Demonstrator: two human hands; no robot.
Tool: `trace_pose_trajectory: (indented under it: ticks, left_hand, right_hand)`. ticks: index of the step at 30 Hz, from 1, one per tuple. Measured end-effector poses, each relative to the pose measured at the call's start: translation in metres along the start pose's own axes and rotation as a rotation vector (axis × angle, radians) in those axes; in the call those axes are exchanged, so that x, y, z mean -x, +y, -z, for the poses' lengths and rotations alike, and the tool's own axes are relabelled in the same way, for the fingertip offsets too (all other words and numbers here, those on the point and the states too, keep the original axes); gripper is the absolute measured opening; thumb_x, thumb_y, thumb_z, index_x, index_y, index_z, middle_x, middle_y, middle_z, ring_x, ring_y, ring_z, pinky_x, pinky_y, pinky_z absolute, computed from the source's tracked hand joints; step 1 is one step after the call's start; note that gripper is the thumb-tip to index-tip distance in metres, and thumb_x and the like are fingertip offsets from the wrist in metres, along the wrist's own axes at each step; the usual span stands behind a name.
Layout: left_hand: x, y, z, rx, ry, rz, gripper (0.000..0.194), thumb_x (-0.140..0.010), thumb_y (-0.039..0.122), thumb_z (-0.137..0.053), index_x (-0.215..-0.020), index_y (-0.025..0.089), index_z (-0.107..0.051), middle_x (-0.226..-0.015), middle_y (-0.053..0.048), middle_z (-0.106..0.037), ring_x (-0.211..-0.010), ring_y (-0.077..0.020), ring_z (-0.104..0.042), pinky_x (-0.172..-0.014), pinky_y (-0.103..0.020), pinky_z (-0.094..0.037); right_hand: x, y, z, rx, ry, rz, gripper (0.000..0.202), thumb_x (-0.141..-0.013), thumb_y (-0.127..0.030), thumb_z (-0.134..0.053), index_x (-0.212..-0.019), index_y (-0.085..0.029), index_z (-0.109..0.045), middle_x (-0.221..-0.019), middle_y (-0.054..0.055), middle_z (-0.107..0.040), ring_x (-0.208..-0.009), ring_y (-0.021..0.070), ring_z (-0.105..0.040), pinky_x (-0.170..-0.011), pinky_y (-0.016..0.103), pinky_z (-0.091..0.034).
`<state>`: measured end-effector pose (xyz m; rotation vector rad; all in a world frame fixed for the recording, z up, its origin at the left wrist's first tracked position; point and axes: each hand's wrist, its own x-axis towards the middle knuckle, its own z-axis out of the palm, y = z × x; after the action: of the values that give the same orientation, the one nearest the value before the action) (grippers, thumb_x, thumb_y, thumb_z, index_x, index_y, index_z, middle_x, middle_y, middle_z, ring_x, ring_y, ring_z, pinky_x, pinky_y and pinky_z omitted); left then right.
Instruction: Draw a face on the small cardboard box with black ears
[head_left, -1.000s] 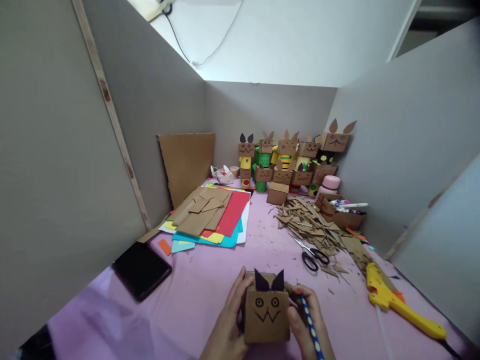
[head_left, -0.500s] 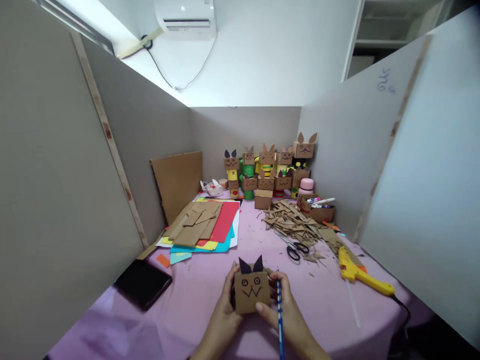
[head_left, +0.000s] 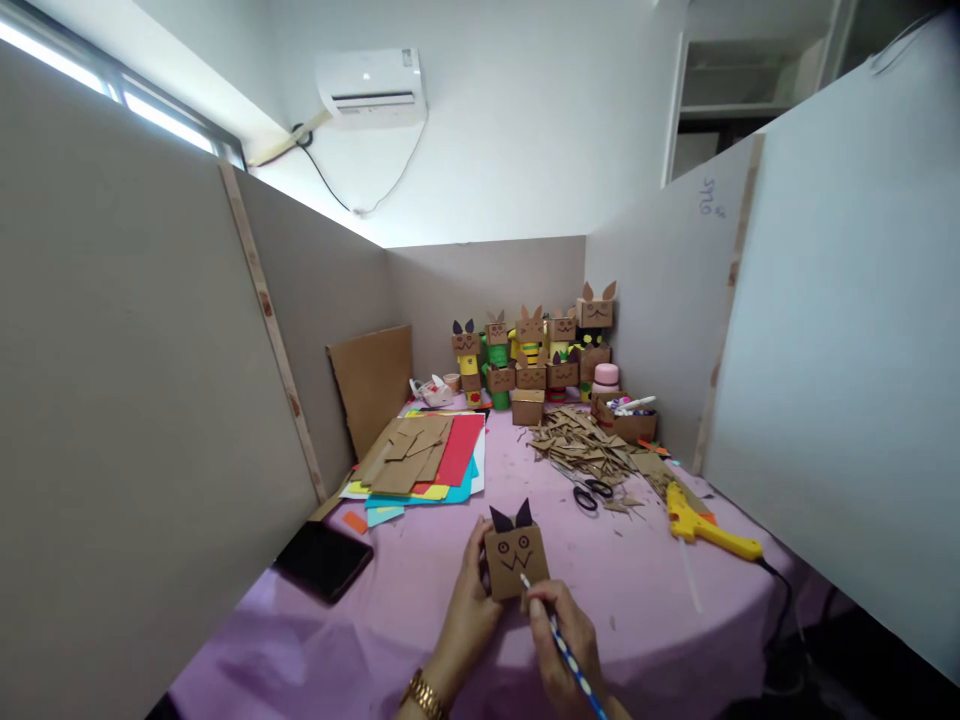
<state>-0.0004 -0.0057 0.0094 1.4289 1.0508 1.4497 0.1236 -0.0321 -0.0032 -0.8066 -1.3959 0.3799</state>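
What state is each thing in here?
Left hand: gripping the cardboard box head, upright, face toward camera.
Right hand: holding the pencil, tip at the box face.
Scissors: lying flat, blades shut.
Glue gun: lying on its side.
Tablet: screen dark.

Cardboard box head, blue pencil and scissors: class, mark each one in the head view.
cardboard box head (head_left: 516,562), head view, on its drawn face.
blue pencil (head_left: 568,659), head view, mid-shaft.
scissors (head_left: 590,492), head view, on the black handles.
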Motion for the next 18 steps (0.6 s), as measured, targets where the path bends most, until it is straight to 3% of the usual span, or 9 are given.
trace_pose_trajectory:
  ticks: [7, 12, 18]
  left_hand:
    - [0.000, -0.003, 0.001, 0.010, 0.000, 0.007, 0.076, -0.070, 0.016, -0.066, -0.134, 0.023, -0.026, -0.146, -0.013, -0.031, -0.128, -0.0262, -0.040, -0.101, -0.036, -0.040]
    - [0.001, -0.003, 0.001, -0.007, -0.001, 0.008, 0.073, -0.070, 0.014, -0.065, -0.132, 0.023, -0.028, -0.148, -0.014, -0.026, -0.133, -0.0287, -0.031, -0.100, -0.039, -0.040]
    - [0.002, -0.003, 0.001, -0.016, -0.009, -0.010, 0.071, -0.070, 0.013, -0.065, -0.131, 0.025, -0.030, -0.146, -0.013, -0.029, -0.132, -0.0287, -0.033, -0.101, -0.040, -0.040]
  right_hand:
    - [-0.011, -0.001, -0.021, 0.015, -0.012, 0.141, 0.012, -0.083, -0.024, -0.042, -0.075, -0.024, -0.052, -0.062, -0.001, -0.055, -0.055, 0.0144, -0.055, -0.055, 0.025, -0.042]
    - [-0.008, 0.008, -0.022, 0.031, -0.016, 0.147, 0.011, -0.082, -0.018, -0.042, -0.080, -0.023, -0.051, -0.063, -0.001, -0.057, -0.056, 0.0143, -0.058, -0.056, 0.024, -0.043]
    - [-0.005, 0.011, -0.020, 0.028, -0.038, 0.134, 0.010, -0.082, -0.019, -0.043, -0.079, -0.024, -0.051, -0.062, -0.001, -0.057, -0.054, 0.0133, -0.057, -0.054, 0.023, -0.043]
